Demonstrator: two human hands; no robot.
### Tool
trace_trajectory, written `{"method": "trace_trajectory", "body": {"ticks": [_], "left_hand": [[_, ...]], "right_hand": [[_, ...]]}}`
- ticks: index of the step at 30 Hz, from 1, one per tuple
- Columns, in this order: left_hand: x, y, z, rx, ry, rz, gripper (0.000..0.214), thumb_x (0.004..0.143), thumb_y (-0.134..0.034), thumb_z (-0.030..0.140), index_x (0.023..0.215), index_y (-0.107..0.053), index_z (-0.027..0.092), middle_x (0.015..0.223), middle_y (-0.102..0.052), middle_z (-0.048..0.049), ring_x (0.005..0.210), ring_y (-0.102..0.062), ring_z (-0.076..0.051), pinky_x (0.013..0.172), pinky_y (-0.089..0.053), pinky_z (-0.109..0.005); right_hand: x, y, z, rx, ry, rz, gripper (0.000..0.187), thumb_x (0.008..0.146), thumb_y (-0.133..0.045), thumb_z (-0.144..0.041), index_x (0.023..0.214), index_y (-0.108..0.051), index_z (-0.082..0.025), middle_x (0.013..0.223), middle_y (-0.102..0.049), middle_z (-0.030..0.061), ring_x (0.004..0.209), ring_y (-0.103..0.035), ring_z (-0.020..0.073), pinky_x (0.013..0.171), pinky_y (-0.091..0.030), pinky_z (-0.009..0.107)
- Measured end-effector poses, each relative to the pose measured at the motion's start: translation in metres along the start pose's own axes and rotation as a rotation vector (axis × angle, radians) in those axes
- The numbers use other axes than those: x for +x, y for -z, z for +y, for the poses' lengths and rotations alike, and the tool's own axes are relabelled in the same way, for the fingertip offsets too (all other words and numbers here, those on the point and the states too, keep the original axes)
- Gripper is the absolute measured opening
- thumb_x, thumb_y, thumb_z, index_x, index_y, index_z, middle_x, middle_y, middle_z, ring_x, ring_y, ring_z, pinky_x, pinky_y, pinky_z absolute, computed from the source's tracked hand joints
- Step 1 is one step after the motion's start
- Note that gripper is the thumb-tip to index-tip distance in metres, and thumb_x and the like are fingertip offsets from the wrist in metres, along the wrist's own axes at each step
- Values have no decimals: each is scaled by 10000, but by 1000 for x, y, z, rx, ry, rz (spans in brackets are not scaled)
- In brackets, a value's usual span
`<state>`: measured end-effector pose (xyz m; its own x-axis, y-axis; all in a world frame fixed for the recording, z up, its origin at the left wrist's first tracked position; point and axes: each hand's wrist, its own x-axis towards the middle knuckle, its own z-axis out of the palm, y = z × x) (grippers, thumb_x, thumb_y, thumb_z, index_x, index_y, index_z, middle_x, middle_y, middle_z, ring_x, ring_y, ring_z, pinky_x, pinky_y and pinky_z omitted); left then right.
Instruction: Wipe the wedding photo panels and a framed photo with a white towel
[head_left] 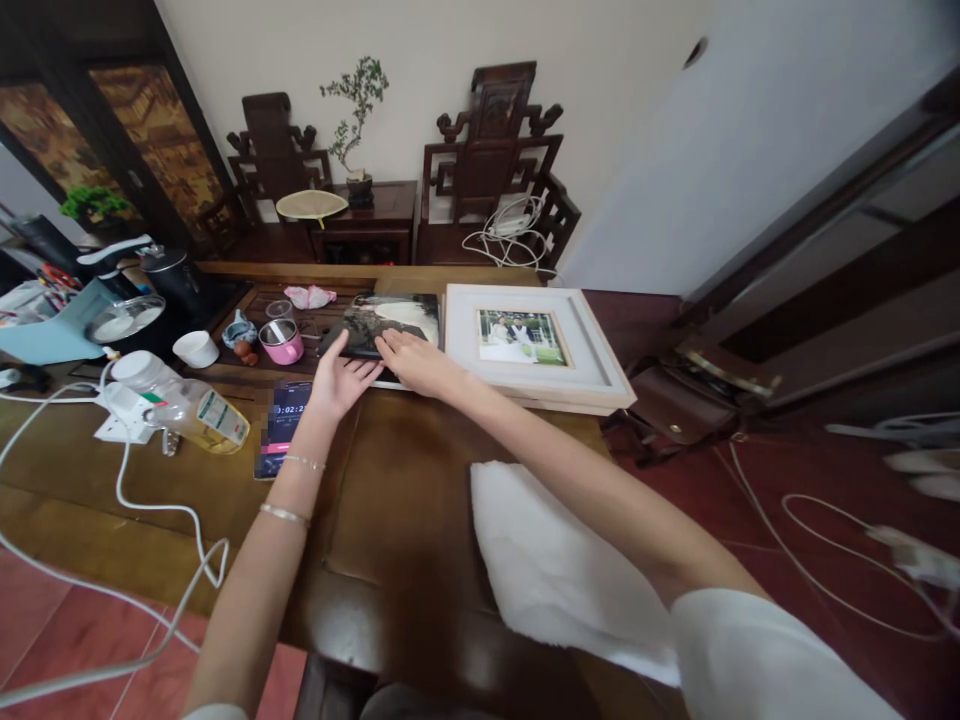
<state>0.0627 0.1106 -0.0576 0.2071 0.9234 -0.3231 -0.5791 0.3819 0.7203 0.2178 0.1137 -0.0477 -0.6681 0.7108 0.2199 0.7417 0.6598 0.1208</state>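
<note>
A dark, glossy album or book (409, 312) with a pale picture area on its cover lies on the table. My left hand (339, 382) is at its front left corner, palm turned up, thumb raised and fingers stretched to the right just below the front edge. Whether the left fingers touch the album I cannot tell. My right hand (411, 360) rests on the front part of the cover with its fingers extended to the left. A phone (279, 440) with a timer on screen lies beside my left wrist. Right of the album sits a white frame (589, 345) with a wedding photo (520, 337).
A white cloth (525, 560) lies near the table's front edge, under my right forearm. On the left are a pink mug (281, 345), a white cup (196, 349), a bottle of yellow liquid (214, 418), a power strip (124, 412) and a trailing white cable (154, 506).
</note>
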Motion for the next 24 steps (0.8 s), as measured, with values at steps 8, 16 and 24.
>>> {"method": "trace_trajectory", "body": {"ticks": [8, 16, 24], "left_hand": [[33, -11, -16, -57, -6, 114, 117, 818, -475, 84, 847, -581, 123, 857, -670, -82, 868, -668, -183, 843, -540, -312], [-10, -14, 19, -75, -190, 57, 169, 830, -525, 85, 964, -580, 175, 942, -697, -72, 922, -665, -185, 905, -525, -372], [-163, 4, 9, -82, -349, 96, 246, 790, -536, 71, 996, -638, 156, 888, -733, -48, 783, -699, -178, 765, -587, -302]], "right_hand": [[-32, 23, -8, 336, -65, 125, 436, 901, -388, -97, 1335, -409, -64, 1373, -458, 199, 1326, -350, 254, 1085, -299, 468], [-233, 78, -77, 519, -310, 408, 368, 891, -485, -236, 1256, -514, -280, 1163, -647, 63, 1167, -543, 250, 1004, -449, 494], [-292, 29, -146, 273, -401, 269, 270, 782, -550, -153, 1036, -615, -218, 1374, -444, 167, 1311, -349, 340, 1014, -371, 599]]}}
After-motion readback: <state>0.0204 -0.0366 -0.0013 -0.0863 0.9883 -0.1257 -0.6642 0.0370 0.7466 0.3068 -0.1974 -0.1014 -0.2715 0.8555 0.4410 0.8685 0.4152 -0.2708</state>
